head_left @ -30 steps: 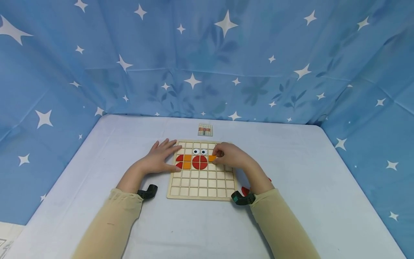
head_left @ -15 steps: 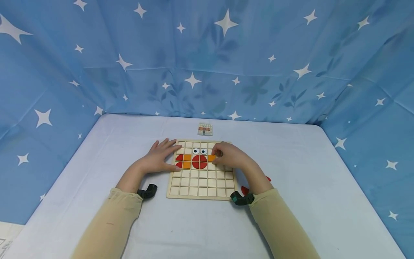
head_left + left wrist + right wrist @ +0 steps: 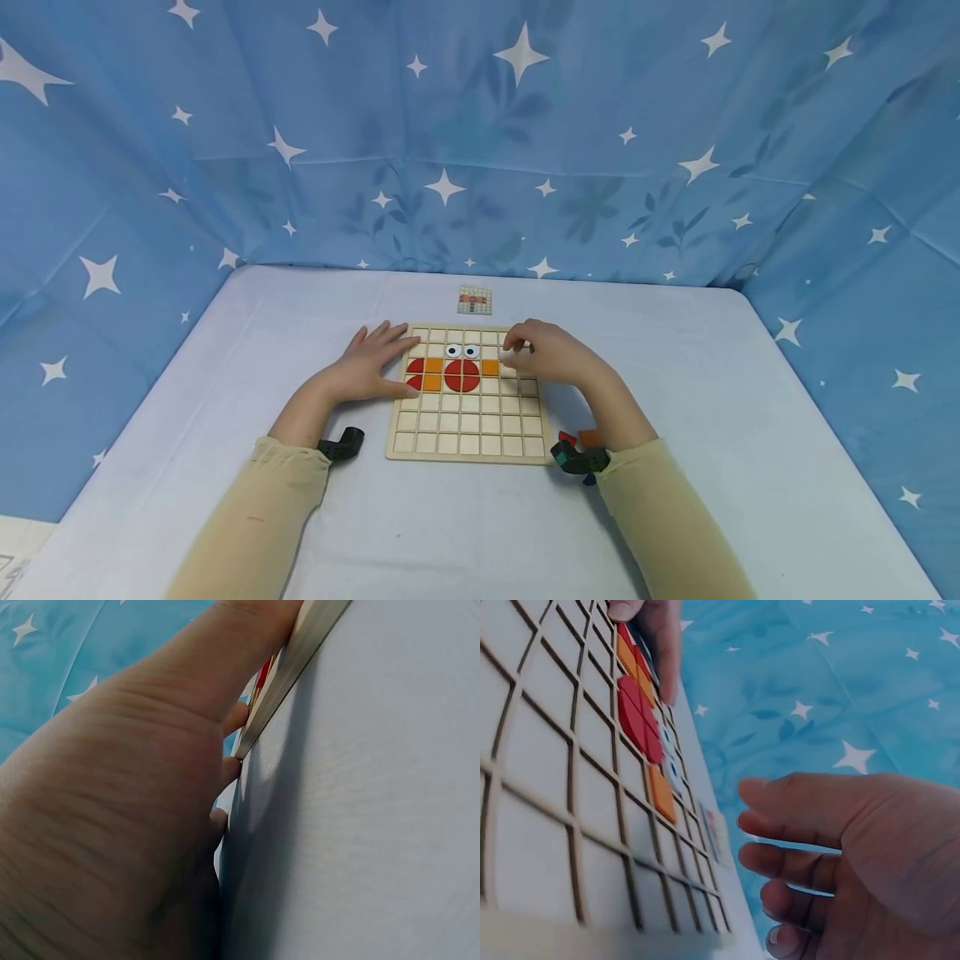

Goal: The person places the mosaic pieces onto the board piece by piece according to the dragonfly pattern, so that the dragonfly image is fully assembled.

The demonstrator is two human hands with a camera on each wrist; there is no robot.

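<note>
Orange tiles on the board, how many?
3. Left of the red circle: upper tile and lower tile. Right of it: third tile, level with the upper one. The left hand covers some board edge, so hidden ones are possible there.

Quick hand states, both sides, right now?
Left hand: open, fingers spread, at the left edge of the grid board.
Right hand: open, fingers loosely bent, holding nothing, over the board's right side.

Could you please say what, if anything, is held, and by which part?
Nothing: the right hand is empty; the left hand rests on the left edge of the board.
</note>
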